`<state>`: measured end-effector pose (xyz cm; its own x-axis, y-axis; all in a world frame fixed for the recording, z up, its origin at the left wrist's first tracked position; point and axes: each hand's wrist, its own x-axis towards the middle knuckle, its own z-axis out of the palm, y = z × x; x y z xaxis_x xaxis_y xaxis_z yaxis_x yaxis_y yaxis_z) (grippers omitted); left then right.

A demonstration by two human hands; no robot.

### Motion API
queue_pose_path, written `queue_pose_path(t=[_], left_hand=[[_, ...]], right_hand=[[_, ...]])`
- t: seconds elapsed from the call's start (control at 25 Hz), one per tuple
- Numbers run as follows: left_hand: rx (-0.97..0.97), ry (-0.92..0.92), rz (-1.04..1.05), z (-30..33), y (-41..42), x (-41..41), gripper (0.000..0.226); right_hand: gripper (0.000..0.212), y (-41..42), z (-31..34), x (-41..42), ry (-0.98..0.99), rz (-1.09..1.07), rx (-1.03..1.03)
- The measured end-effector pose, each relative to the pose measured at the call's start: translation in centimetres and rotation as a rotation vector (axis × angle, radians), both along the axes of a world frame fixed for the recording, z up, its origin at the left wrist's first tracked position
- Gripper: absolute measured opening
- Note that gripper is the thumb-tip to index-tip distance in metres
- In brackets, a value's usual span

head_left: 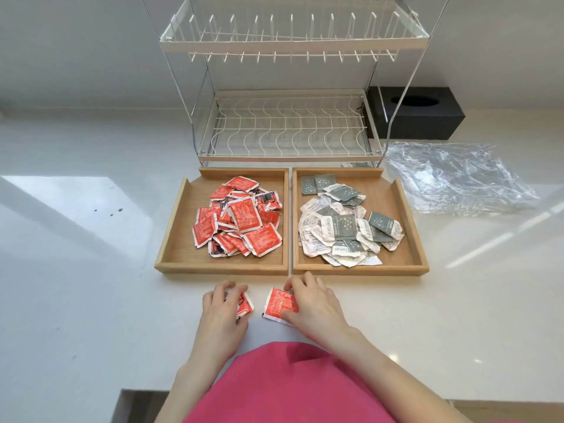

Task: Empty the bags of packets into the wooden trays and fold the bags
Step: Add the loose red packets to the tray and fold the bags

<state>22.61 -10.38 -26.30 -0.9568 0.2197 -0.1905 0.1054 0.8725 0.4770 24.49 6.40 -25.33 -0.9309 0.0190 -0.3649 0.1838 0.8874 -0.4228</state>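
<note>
Two wooden trays stand side by side on the white counter. The left tray (pixel 177 230) holds a heap of red packets (pixel 241 219). The right tray (pixel 410 239) holds a heap of grey and white packets (pixel 341 227). In front of the trays, my left hand (pixel 224 309) closes its fingers on a red packet (pixel 245 305) lying on the counter. My right hand (pixel 314 303) pinches a second red packet (pixel 279 305) flat on the counter. A crumpled clear plastic bag (pixel 457 175) lies flat to the right of the trays.
A white wire dish rack (pixel 287 129) stands right behind the trays, its upper shelf overhanging them. A black tissue box (pixel 418 112) sits at the back right. A stray grey packet (pixel 355 164) lies behind the right tray. The counter's front edge runs close to my body.
</note>
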Motion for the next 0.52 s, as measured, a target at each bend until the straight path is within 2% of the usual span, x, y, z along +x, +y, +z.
queue_pose_path(t=[0.12,0.28,0.44,0.52], left_hand=[[0.031,0.038,0.012,-0.3,-0.2,0.1,0.048],[0.044,0.082,-0.007,-0.5,-0.4,0.4,0.038],[0.148,0.089,0.074,-0.4,-1.0,0.2,0.025],[0.185,0.083,0.087,-0.5,-1.3,-0.1,0.027]], right_hand=[[0.040,-0.1,-0.3,-0.3,-0.056,-0.027,-0.012],[0.031,-0.2,-0.2,0.4,-0.034,-0.017,-0.064],[0.006,0.5,1.9,-0.6,-0.027,-0.120,-0.479],[0.017,1.1,3.6,-2.9,0.018,-0.158,-0.583]])
